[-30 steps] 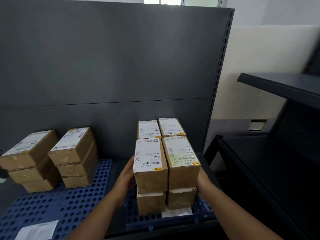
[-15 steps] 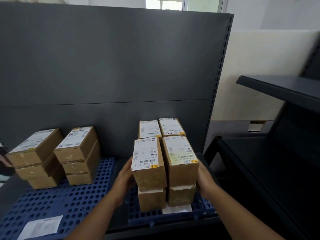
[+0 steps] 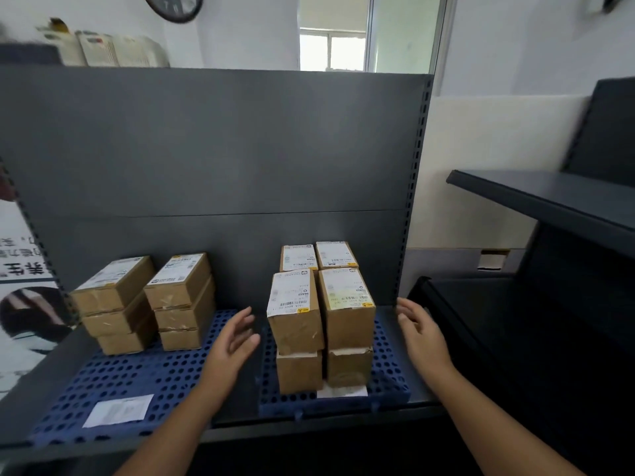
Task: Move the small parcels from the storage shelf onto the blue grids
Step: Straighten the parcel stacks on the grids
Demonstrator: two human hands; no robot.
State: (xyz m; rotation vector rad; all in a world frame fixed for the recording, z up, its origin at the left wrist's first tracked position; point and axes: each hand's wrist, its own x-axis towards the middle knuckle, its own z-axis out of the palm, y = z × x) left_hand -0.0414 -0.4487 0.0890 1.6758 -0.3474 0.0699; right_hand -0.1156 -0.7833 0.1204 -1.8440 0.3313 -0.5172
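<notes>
Grey steel shelf (image 3: 206, 149) carried two blue grids (image 3: 144, 376), the right one (image 3: 388, 372) bearing stacked small parcels (image 3: 321, 314). Left hand (image 3: 233, 341) and right hand (image 3: 421, 334) flanked that stack, fingers spread wide, touching nothing.

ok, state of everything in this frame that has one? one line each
left hand: open, empty, clear of the stack
right hand: open, empty, clear of the stack
front parcels: stacked two high, two side by side, on the right blue grid
rear parcels: behind them, label up
left parcels: two stacks of three on the left blue grid
dark shelf on the right: no parcels visible
</notes>
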